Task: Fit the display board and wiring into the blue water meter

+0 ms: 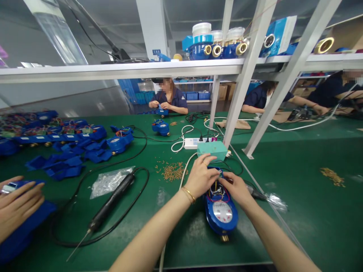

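Left hand [200, 173] and right hand [236, 187] meet at the far end of a blue meter [222, 215]; fingertips bent in close, thumbs facing. Whether they pinch a wire or only the housing, cannot tell; fingers cover it. Meter lies on the green table [187, 241] in front of the person, dial up, brass fitting [224, 238] toward the near edge.

Loose wires [218, 189] crowd the open compartment. Work here seems best done with light fingertips, one hand steadying the housing, wires kept inside the rim and unstrained.

Beyond the hands: teal block [212, 149] just past the meter, power strip [194, 142] behind it; little room forward. White cable [184, 175] runs beneath the left forearm, could snag. Heap of small screws [173, 171] left of the left hand; a low sweep might scatter them. Black corded screwdriver [112, 200] farther left, then a co-worker's hand [22, 204]. Right of the right forearm, past the table seam [279, 215], bare green surface gives the freest room.
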Demonstrator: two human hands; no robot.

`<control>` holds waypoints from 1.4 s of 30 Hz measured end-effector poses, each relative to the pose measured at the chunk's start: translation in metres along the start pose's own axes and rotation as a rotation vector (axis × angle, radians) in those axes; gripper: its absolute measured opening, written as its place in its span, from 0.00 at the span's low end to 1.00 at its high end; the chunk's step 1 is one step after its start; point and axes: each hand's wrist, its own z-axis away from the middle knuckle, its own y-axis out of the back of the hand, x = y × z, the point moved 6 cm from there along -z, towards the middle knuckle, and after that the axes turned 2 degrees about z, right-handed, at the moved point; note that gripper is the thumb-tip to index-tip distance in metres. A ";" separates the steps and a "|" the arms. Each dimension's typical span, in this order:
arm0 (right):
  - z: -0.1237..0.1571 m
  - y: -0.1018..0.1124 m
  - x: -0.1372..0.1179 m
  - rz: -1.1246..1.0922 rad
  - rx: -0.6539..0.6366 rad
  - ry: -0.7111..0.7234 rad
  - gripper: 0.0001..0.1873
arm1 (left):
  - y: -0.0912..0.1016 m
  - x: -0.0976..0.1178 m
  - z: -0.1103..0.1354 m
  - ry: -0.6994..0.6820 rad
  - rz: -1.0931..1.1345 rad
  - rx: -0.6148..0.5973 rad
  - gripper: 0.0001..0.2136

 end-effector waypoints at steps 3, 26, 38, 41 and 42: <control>0.000 -0.002 -0.001 0.027 0.007 0.020 0.13 | -0.010 0.006 -0.009 -0.132 -0.138 -0.109 0.05; 0.010 0.000 -0.019 0.072 0.044 0.007 0.26 | -0.031 0.019 -0.022 -0.105 -0.377 -0.336 0.09; 0.011 0.003 -0.016 0.070 -0.002 -0.071 0.22 | 0.028 0.014 -0.005 0.016 0.197 0.070 0.05; 0.011 0.002 -0.018 0.063 0.012 -0.063 0.21 | 0.049 -0.019 0.000 0.316 0.721 0.356 0.07; 0.011 0.002 -0.019 0.059 0.016 -0.059 0.21 | 0.054 -0.030 0.003 0.384 0.840 0.433 0.08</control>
